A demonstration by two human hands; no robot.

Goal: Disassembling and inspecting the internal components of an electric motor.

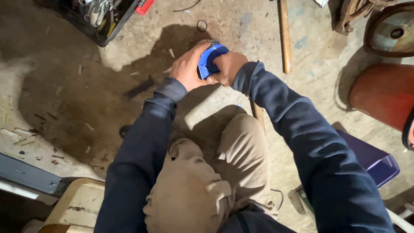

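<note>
Both hands meet over the floor in the head view, clamped together on a blue plastic part (210, 58) held out in front of the knees. Left hand (187, 68) wraps the part's left side, fingers curled over its top edge; right hand (227, 67) presses against its right side, thumb low near the bottom. Grip on both sides closed tight on the part, no gap showing between palms and plastic. Hard to tell what lies inside or beneath the part, since the hands cover most of it.

Judged from this hold: best to keep the part steady with the left hand and let the right do any turning or pressing, wrists in line with the forearms, elbows braced near the knees. Worth keeping fingertips off any seam that could pinch.

Around the hands: stained concrete floor (73, 99), scattered with chips and scraps. Small dark ring (202, 25) just beyond the hands. Wooden handle (284, 34) lying to the right, well apart from the part. Black tool crate (100, 17) at upper left. Rusty orange cylinder (379, 95) at far right, purple bin (371, 159) beside the right elbow.
</note>
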